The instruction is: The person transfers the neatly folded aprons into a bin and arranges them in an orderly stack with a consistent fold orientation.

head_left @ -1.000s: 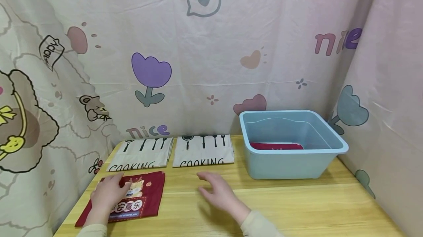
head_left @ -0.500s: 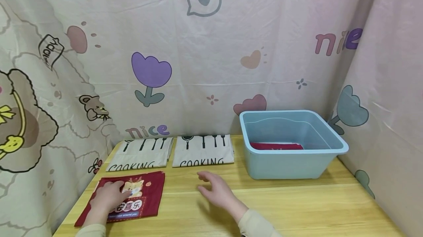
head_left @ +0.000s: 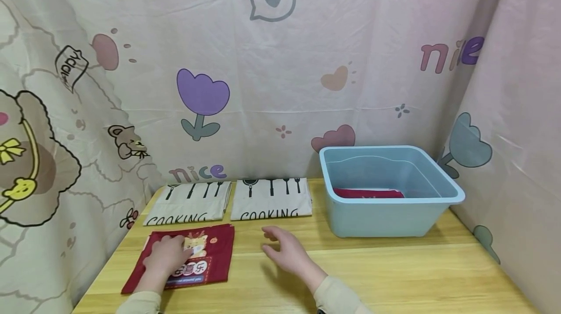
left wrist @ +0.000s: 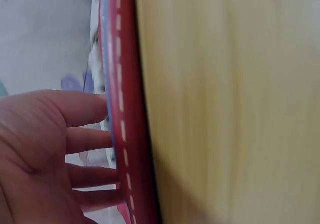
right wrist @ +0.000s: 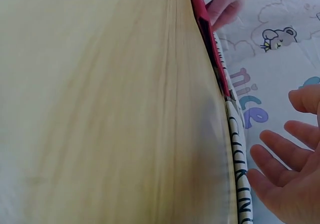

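Note:
A folded red cloth (head_left: pixel 219 250) with a cartoon animal and Chinese characters lies flat at the table's front left. My left hand (head_left: pixel 166 258) rests on its left part, fingertips pressing down on the top. From the left wrist, the fingers (left wrist: pixel 92 139) reach fairly straight to the cloth's dashed edge (left wrist: pixel 120 99). My right hand (head_left: pixel 287 250) hovers over the wood to the right of the cloth, holding nothing. Its fingers (right wrist: pixel 280 151) are spread and loosely bent in the right wrist view.
Behind the red cloth lie two folded white cloths, a left one (head_left: pixel 188 207) and a right one (head_left: pixel 271 204), both lettered COOKING. A light blue bin (head_left: pixel 377 219) with red fabric (head_left: pixel 368 193) inside stands at the back right. A printed curtain (head_left: pixel 280 85) encloses the table (head_left: pixel 394 275).
The red cloth has slid to the right under my left hand, its right edge now nearer my right hand. The right hand stays almost where it was.

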A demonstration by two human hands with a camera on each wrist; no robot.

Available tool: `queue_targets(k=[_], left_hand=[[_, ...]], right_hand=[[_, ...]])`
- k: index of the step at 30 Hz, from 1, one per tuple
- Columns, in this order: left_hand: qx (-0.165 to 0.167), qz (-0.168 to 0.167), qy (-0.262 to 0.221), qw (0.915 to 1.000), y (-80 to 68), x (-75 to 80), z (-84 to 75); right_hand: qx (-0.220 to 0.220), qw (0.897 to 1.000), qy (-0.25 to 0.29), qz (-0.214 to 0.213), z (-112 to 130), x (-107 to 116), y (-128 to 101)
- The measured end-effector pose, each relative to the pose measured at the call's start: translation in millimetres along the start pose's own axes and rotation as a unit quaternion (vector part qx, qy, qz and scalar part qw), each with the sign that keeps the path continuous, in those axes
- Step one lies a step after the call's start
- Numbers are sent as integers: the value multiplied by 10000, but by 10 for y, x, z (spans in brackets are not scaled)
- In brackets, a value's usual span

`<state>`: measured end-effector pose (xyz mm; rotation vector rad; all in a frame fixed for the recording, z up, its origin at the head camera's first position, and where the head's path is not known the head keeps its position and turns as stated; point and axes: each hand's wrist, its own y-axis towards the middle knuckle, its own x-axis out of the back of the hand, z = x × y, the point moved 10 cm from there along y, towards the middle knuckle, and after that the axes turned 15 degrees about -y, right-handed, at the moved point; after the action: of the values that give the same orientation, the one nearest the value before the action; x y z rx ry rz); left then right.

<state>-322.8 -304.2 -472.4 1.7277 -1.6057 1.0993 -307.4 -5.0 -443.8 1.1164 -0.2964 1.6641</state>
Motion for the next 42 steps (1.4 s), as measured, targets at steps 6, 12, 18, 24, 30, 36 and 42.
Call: queue_targets(k=[6, 12, 18, 24, 30, 36, 42], left_hand=[[-217, -90, 129, 9996, -52, -209, -352], [-414, -5, 317, 9986, -95, -385, -688], [-599, 123, 450, 9971, -119, -535, -950], [-709, 122, 499, 9962, -123, -670, -1144], [-786, 169, 503, 9955, -158, -768, -1306], [-926, 310, 365, 9946, -179, -767, -1356], [-1364, 193, 53, 9905, -221, -600, -1366]], right_hand=[[-180, 9998, 3, -2, -64, 29, -10], [-377, 9993, 50, -71, -165, 62, -13], [-704, 9975, 103, -20, -277, 80, -21], [-920, 9957, 96, -62, -385, 118, -35], [-1248, 9921, -89, -134, -488, 191, -68], [-1297, 9913, 35, -202, -534, 249, -109], [-1388, 9895, 398, -122, -608, 256, -134]])
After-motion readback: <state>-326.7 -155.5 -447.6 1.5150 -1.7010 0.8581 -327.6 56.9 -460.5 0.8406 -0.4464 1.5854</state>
